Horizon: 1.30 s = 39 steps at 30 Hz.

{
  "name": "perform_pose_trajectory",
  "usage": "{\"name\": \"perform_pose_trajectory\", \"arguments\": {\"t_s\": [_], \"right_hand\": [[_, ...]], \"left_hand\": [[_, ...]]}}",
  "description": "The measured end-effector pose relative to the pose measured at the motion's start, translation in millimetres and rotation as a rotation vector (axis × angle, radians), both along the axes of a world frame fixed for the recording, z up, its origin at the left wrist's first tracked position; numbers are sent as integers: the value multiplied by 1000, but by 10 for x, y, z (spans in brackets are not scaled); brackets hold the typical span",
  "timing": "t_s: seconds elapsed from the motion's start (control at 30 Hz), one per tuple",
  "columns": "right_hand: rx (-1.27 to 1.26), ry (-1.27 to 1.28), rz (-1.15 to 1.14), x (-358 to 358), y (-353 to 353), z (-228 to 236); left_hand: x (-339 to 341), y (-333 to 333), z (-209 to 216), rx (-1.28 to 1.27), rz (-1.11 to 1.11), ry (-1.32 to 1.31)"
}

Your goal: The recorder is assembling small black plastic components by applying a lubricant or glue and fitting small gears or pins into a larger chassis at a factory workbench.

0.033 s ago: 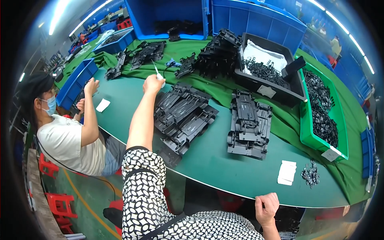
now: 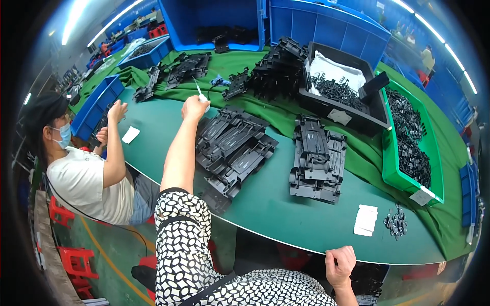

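Reaching out in the head view, your left hand (image 2: 194, 108) is closed around a white bottle (image 2: 203, 98) with a slim nozzle, held just beyond the larger pile of black frames (image 2: 232, 140). Your right hand (image 2: 341, 266) curls into a loose fist at the front edge of the surface (image 2: 286, 211), with nothing showing in it. A smaller stack of black frames (image 2: 319, 153) lies to the right of the pile, well apart from the bottle. As for progress, you have both groups laid out, but whether any frame is finished you cannot tell from here. Plenty seems left: loose small parts fill the green bin (image 2: 392, 168), and dark pieces (image 2: 396, 223) lie beside white cards (image 2: 366, 220).
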State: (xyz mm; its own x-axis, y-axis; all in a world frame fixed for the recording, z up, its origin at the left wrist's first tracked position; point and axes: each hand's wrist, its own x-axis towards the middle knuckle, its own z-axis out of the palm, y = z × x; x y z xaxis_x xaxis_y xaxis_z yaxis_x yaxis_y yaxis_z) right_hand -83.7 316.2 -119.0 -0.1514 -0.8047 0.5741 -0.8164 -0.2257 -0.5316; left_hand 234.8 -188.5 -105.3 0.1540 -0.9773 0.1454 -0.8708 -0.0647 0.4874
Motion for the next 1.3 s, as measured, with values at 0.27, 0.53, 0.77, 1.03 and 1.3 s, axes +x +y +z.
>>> {"name": "perform_pose_trajectory", "arguments": {"t_s": [0.27, 0.53, 0.77, 1.03, 1.3], "right_hand": [[2, 6, 19, -20, 20, 16], [47, -377, -14, -25, 78, 341], [-9, -599, 77, -172, -169, 728], [0, -700, 101, -410, 152, 723], [12, -747, 98, -557, 218, 631]], "left_hand": [[-180, 581, 580, -357, -313, 412], [-1034, 2640, 959, 116, -860, 1020], [-1577, 3679, 425, 354, -1003, 838], [-1941, 4147, 169, 530, -1183, 785], [-2019, 4342, 120, 722, -1167, 926]]}}
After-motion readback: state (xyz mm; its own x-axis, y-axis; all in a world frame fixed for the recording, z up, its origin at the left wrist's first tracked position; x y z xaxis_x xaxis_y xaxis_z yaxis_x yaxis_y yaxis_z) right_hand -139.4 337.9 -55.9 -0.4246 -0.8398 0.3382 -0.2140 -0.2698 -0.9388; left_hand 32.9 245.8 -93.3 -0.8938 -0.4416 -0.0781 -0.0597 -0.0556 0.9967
